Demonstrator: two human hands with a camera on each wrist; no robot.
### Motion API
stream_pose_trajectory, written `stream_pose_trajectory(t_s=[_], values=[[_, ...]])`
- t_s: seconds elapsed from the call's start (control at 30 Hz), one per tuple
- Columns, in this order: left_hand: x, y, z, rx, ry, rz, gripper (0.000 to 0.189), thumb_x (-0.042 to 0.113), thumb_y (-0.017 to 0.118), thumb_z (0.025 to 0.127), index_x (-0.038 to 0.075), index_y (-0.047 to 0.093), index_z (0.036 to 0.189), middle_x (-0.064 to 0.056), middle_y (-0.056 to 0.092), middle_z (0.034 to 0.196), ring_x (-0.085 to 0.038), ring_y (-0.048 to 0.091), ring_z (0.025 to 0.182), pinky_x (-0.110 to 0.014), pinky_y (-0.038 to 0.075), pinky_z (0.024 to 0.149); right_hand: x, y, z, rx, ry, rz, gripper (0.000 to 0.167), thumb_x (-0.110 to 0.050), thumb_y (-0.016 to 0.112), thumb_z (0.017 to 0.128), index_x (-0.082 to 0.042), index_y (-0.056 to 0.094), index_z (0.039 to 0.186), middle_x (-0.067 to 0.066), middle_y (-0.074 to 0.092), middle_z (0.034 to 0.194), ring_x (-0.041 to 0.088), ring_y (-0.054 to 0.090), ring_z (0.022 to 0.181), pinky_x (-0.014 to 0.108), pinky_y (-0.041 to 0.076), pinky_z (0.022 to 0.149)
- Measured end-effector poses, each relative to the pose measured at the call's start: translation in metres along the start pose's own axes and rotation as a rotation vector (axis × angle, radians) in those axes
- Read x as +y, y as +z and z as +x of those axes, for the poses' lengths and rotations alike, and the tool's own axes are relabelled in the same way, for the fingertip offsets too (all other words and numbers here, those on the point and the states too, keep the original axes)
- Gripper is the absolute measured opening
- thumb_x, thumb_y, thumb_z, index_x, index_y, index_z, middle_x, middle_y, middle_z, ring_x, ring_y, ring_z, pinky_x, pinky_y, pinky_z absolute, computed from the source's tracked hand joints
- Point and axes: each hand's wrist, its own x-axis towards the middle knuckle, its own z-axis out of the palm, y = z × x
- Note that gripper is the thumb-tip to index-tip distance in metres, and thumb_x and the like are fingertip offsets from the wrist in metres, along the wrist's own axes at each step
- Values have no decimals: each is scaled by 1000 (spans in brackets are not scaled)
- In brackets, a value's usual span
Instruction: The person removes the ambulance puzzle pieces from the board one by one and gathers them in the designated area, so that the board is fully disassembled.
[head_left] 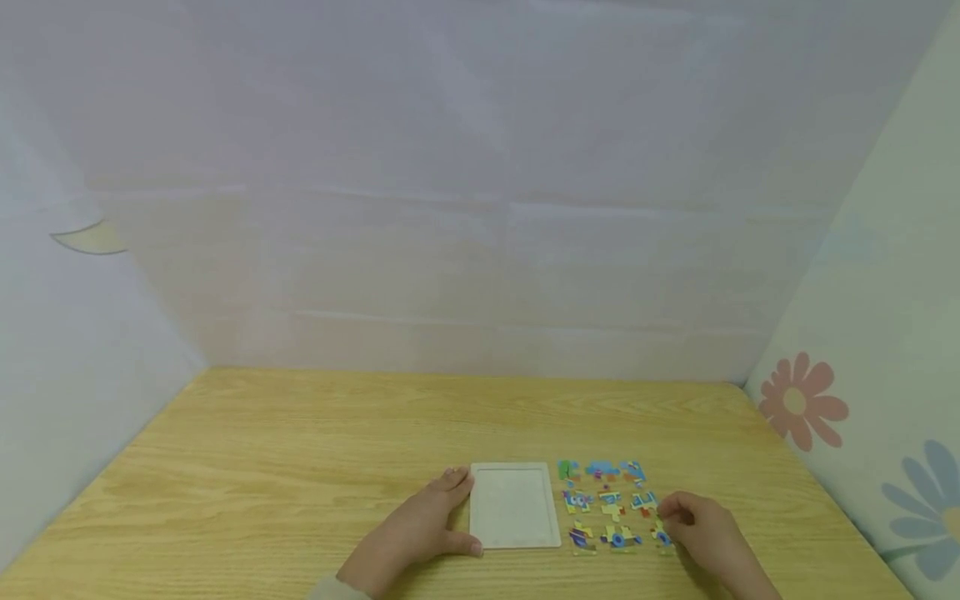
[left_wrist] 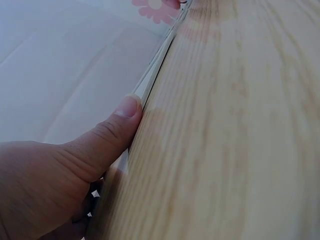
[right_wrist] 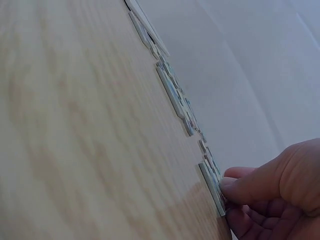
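Note:
A square white puzzle tray with a raised rim lies flat on the wooden table. My left hand rests along its left side, fingers at the far corner and thumb at the near one. In the left wrist view the straight thumb presses the tray's edge. To the right of the tray, several colourful jigsaw pieces lie in loose rows with gaps between them. My right hand is at the near right end, its thumb and bent index finger pinching the corner jigsaw piece, low at the tabletop.
The wood-grain table extends left and behind the tray. Pale cloth walls enclose it at the back and sides. The right wall carries a printed red flower and a blue one.

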Motion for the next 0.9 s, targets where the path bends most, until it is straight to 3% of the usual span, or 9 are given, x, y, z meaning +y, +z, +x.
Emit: stream_pose_trajectory(t_s=[0.27,0.5,0.73,0.9], values=[[-2,-1,-2,-2,1,-3,97,57,69,69,-1,36,140,-16,29,149,-37,26,137,-52,27,109,-1,2,3,-2,8,-3,13,1,64,79,-7,65,90,-2,63,82,13,55,78,34,50,72],[-3,-2,-2,-14,-11,-31,98,58,68,68,1,35,141,-15,28,150,-37,24,137,-53,26,109,-5,-2,2,1,7,43,11,-6,63,84,-6,65,94,0,66,90,15,58,82,35,52,72],[-5,0,1,-9,18,-58,99,59,67,70,1,33,142,-15,26,151,-37,23,138,-53,24,110,-29,-13,2,1,-58,133,16,-18,63,88,-8,66,100,0,67,89,10,58,78,21,49,63],[-10,-5,0,18,22,-170,97,55,69,72,4,30,144,-13,22,152,-32,21,139,-52,21,111,-57,-16,6,7,-119,202,22,-25,62,89,-8,65,102,4,67,93,14,60,79,22,51,61]])
